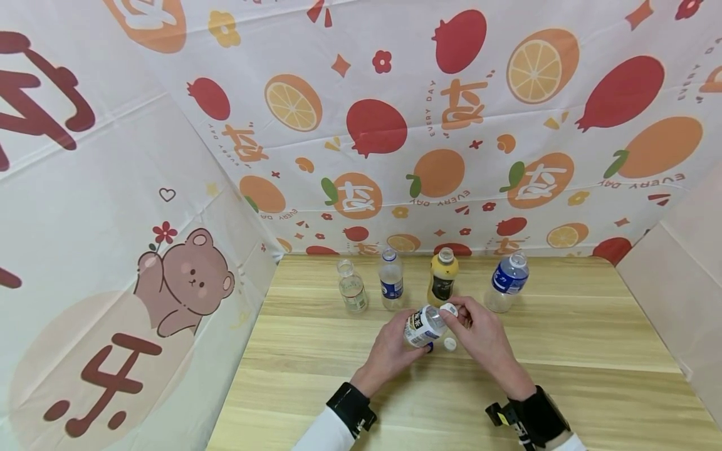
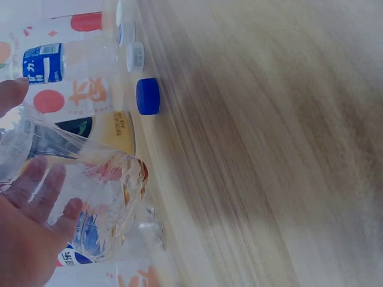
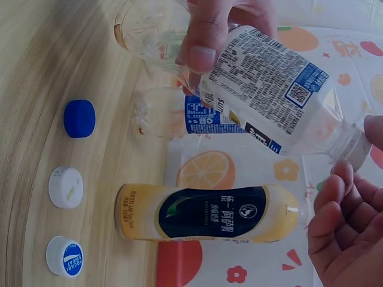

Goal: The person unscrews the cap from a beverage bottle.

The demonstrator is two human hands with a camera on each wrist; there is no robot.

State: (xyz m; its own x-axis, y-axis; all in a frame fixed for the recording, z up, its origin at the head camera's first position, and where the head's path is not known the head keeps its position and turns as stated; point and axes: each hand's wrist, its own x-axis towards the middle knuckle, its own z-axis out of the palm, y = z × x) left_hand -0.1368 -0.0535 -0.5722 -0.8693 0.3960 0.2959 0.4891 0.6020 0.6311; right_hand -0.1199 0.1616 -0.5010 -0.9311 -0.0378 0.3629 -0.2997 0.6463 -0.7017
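Observation:
My left hand grips a clear plastic bottle with a white label, tilted so its neck points up and right. With thumb and fingers, my right hand pinches the white cap at the bottle's mouth. The bottle looks see-through and without drink, as the left wrist view shows through its base. Below the hands, a blue cap, a white cap and a white cap with a blue printed top lie in a row on the wooden table.
Several bottles stand along the back: a clear one with a pale label, a blue-labelled one, a yellow one with a dark label, and a wider blue-labelled one. Fruit-printed cloth hangs behind the table.

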